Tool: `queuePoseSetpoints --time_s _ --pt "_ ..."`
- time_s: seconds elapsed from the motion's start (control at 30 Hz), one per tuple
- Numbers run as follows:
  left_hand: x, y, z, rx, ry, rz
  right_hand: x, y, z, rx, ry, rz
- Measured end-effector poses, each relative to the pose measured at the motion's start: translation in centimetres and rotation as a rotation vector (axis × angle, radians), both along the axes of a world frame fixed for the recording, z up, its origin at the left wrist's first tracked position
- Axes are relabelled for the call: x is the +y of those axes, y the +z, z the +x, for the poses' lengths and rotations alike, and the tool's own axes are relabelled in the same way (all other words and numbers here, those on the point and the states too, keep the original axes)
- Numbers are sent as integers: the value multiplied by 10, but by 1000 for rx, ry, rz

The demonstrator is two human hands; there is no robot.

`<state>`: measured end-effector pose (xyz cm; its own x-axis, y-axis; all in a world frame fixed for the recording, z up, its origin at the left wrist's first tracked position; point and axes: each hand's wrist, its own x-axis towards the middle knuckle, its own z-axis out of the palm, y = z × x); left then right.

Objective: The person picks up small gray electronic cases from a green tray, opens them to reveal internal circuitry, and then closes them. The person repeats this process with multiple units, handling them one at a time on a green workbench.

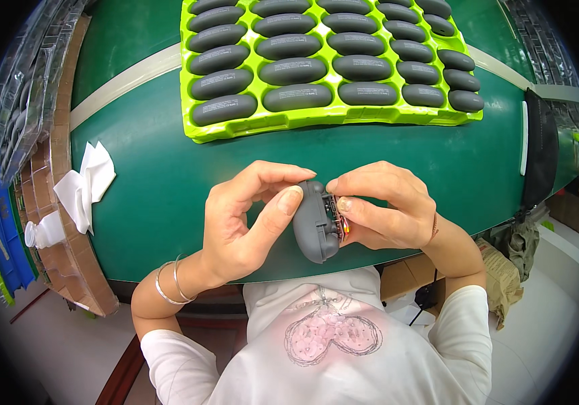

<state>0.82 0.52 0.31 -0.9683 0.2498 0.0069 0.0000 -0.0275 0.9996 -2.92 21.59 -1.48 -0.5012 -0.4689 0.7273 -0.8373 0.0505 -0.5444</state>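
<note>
Close to the table's near edge, a dark grey oval plastic case point(311, 226) is held up on its side. My left hand point(235, 226) grips it from the left, thumb and index finger on its smooth face and upper end. On its right side, a small circuit board point(338, 219) with components, reddish wires and an orange glow shows against the case. My right hand point(394, 206) pinches at this board with thumb and fingers. Those fingers hide part of the board, so how far it sits inside the case cannot be made out.
A lime green tray point(289, 121) at the far side holds several rows of similar dark grey oval cases point(296, 71). Crumpled white tissue point(88, 185) lies at left, beside a divided cardboard box point(77, 270) and a blue bin point(9, 233). A dark object point(541, 148) stands at the right edge.
</note>
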Motion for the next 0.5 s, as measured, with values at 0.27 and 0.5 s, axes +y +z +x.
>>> queuePoseSetpoints --time_s 0.27,0.5 --pt "-1 3 1 -44 12 14 -1 1 -2 3 -6 14" --pt "-1 10 0 -73 25 -36 3 -3 -1 -32 -11 76"
